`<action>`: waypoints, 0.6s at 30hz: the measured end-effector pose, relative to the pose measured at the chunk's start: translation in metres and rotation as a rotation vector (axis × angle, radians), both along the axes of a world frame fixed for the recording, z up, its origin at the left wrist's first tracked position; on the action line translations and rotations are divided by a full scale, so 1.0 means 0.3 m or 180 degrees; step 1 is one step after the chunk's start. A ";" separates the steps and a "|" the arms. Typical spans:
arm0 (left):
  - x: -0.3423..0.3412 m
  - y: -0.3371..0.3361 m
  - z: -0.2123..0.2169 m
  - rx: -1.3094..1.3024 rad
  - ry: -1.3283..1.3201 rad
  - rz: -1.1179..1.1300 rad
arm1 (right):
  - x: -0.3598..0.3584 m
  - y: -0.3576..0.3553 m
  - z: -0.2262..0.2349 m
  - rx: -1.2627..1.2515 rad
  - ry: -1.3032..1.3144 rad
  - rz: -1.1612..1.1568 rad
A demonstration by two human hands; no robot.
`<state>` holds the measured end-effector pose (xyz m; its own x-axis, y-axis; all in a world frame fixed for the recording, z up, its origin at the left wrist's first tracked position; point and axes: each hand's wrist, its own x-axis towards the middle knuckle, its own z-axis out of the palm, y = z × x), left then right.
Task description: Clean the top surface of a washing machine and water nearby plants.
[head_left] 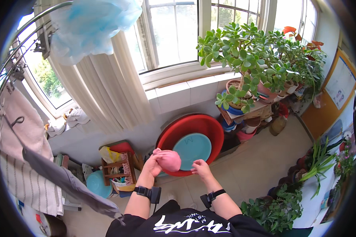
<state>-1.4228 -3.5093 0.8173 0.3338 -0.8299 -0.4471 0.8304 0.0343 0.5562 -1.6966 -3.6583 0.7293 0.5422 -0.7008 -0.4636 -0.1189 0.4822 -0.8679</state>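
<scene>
My left hand (153,166) is closed on a rounded pink bundle (169,160), gathered at its upper left end; it looks like soft cloth. The bundle is held above the near left rim of a large red basin (216,139). A smaller light-blue basin (194,149) sits inside the red one, partly hidden behind the bundle. To the right, near the basin's front rim, my right hand (202,169) is apart from the bundle. Its fingers are loosely curled with a gap at the tips, and nothing shows in them. Dark straps circle both wrists.
Potted jade plants (241,51) stand on a shelf at the back right. A wooden rack of small items (120,170) and another blue basin (99,184) are at left. A grey garment (67,183) hangs nearby. Leafy plants (273,207) line the right side.
</scene>
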 end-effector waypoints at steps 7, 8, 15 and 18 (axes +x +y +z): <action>0.344 -0.717 0.295 -0.0303 -0.2027 0.0355 | -0.044 -0.200 -0.088 0.0424 0.0142 -0.0631; 0.382 -0.842 0.340 -0.0473 -0.2480 0.0498 | -0.051 -0.244 -0.099 0.0464 0.0158 -0.0727; 0.457 -1.494 0.427 0.0531 -0.7054 -0.0378 | -0.071 -0.553 -0.137 0.0486 0.0188 -0.1482; 0.520 -1.618 0.224 0.0472 -0.7695 -0.0810 | -0.058 -0.613 -0.182 0.0652 0.0194 -0.1720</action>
